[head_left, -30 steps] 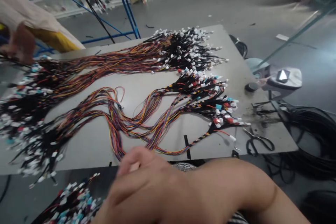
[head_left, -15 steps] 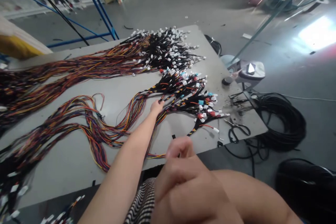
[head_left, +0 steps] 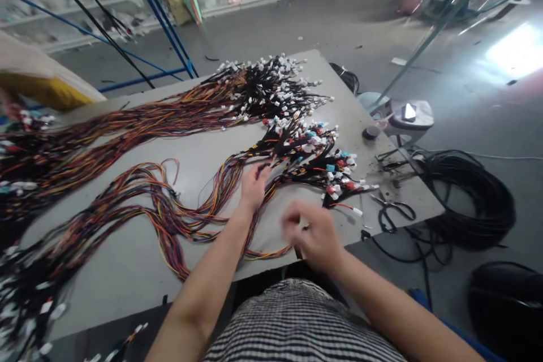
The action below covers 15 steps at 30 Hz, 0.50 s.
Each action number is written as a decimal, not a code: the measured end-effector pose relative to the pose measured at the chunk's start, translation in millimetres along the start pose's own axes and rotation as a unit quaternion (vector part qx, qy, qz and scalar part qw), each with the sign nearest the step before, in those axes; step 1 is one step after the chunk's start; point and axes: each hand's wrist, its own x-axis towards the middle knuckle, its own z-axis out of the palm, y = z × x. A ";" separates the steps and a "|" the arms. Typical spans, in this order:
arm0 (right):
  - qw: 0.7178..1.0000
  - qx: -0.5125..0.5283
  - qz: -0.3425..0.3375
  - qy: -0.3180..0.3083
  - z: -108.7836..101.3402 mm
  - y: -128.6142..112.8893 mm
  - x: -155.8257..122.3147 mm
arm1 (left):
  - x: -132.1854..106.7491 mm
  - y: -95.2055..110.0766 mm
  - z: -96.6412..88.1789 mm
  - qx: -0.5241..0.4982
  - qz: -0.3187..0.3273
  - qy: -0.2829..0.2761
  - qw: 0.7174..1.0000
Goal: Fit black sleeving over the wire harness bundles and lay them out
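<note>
My left hand [head_left: 254, 182] is closed on a black-taped branch of a wire harness [head_left: 305, 169], just behind its cluster of white, red and blue connectors. Loose orange, purple and yellow wires [head_left: 165, 220] run leftward from there in a wavy bundle. Over the table's front edge, close to my body, my right hand [head_left: 314, 235] is curled with fingers bent in and blurred by motion. Whatever those fingers hold, if anything, cannot be made out. To its right lie black-handled scissors [head_left: 392, 212].
A second thick bundle of wire harnesses [head_left: 169, 104] with white connectors lies along the far side of the table [head_left: 114, 271]. A black tape roll [head_left: 370, 133] sits near the right edge. Coiled black tubing [head_left: 470, 198] is beyond it. Blue frame bars [head_left: 159, 17] stand behind.
My right hand has moved away from the camera, down toward the table's front edge, still curled. My left hand stays at the harness, its wrist turned slightly. The view has shifted a little.
</note>
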 end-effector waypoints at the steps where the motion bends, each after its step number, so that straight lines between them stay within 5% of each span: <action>1: 0.995 0.053 0.080 0.028 -1.1 14.0 15.5 | -21.5 9.9 -3.7 -0.005 0.021 -0.021 1.000; 3: 0.947 0.184 0.247 0.091 -3.4 32.5 45.0 | -64.6 26.3 -8.8 -0.001 0.045 -0.094 0.995; 5: 0.898 0.285 0.303 0.146 -11.2 32.9 63.4 | -100.1 33.6 -11.1 -0.012 0.038 -0.195 0.980; 7: 0.895 0.327 0.239 0.188 -27.6 15.1 64.3 | -123.3 29.2 -10.3 -0.062 -0.015 -0.335 0.940; 10: 0.920 0.293 0.107 0.239 -59.8 -27.3 33.5 | -136.3 4.8 2.7 -0.170 -0.157 -0.545 0.806; 12: 0.927 0.235 0.036 0.290 -75.6 -49.8 -0.2 | -135.8 -15.3 23.4 -0.160 -0.217 -0.615 0.741; 15: 0.907 0.131 -0.025 0.399 -85.0 -59.4 -51.7 | -129.2 -37.2 68.6 0.015 -0.207 -0.633 0.746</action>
